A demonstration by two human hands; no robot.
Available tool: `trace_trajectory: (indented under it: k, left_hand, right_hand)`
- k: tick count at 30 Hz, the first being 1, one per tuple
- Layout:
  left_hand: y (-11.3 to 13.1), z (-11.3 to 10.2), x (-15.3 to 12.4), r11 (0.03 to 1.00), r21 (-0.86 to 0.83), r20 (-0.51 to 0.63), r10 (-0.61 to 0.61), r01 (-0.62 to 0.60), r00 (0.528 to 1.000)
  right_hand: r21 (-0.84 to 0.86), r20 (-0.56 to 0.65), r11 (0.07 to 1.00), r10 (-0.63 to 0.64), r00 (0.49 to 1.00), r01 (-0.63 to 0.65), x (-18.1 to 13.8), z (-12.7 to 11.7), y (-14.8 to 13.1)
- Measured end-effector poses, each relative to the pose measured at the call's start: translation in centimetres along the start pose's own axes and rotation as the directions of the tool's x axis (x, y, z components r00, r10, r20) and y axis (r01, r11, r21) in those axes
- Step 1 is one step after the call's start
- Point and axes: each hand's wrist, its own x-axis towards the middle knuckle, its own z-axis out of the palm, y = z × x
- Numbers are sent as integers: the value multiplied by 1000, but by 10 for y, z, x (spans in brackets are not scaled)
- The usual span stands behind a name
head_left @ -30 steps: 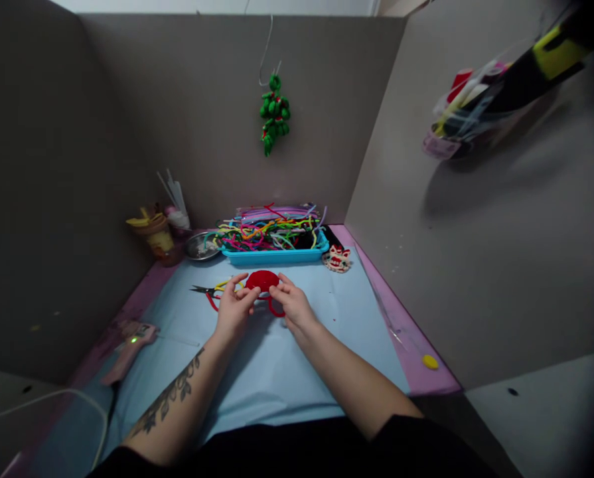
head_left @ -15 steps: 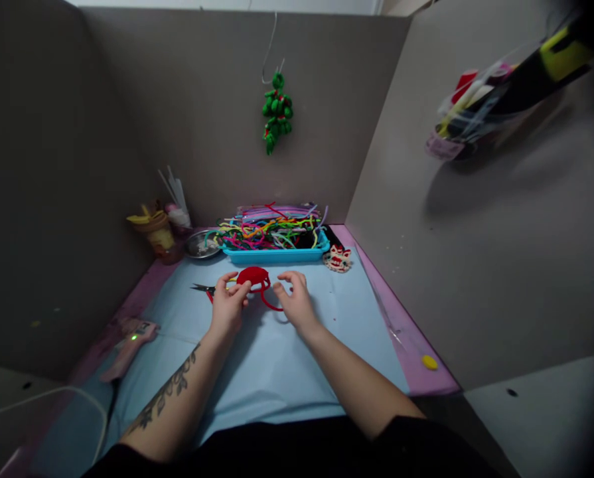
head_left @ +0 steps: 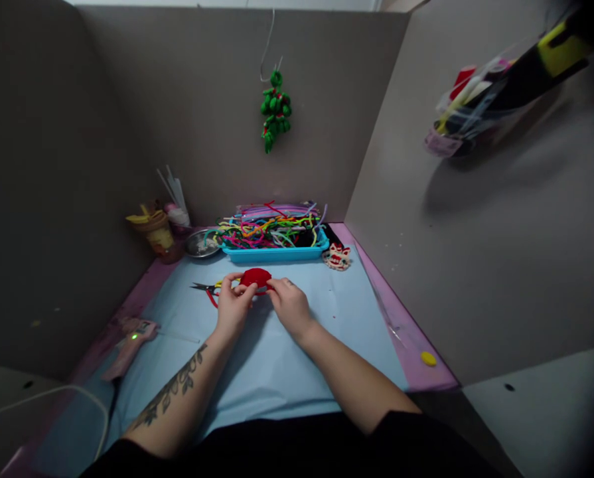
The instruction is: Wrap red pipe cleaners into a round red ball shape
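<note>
A rounded red fuzzy piece [head_left: 255,277], seemingly made of pipe cleaner, is held above the blue table cover [head_left: 297,358]. My left hand [head_left: 233,302] grips its left side between thumb and fingers. At its right edge my right hand [head_left: 289,302] pinches with thumb and forefinger, where a red pipe cleaner end runs from the piece; the fingers hide most of that end. Just left of my left hand lie scissors [head_left: 208,289] with dark blades and red and yellow handles, partly covered by the hand.
Behind my hands stands a blue tray [head_left: 277,255] heaped with coloured pipe cleaners. A pink glue gun [head_left: 133,342] with a green light lies at left, near a metal dish [head_left: 193,244]. A lion-like craft face [head_left: 337,257] and a yellow disc [head_left: 429,359] are at right.
My right hand has moved left to the red piece and closed its fingers at the edge. The loose red strand that hung between the hands is now mostly hidden.
</note>
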Motion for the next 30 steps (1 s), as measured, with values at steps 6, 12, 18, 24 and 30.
trace_trajectory:
  k: [6,12,18,24,30]
  left_hand:
    - [-2,-4,3,998,0,31,-60,60,998]
    - [2,-3,4,994,-10,66,-110,111,992]
    - [3,-7,8,977,-85,118,-187,197,975]
    - [5,-10,8,940,-143,245,-269,309,931]
    - [4,-9,7,939,-126,277,-276,320,920]
  right_hand:
    - [59,-16,998,-36,999,37,10,-6,11]
    - [289,-17,950,129,992,-118,17,-4,17]
    - [363,-8,931,51,999,-45,19,-9,22]
    - [702,206,677,102,973,-220,23,-6,33]
    - [780,253,535,206,945,-325,24,-7,28]
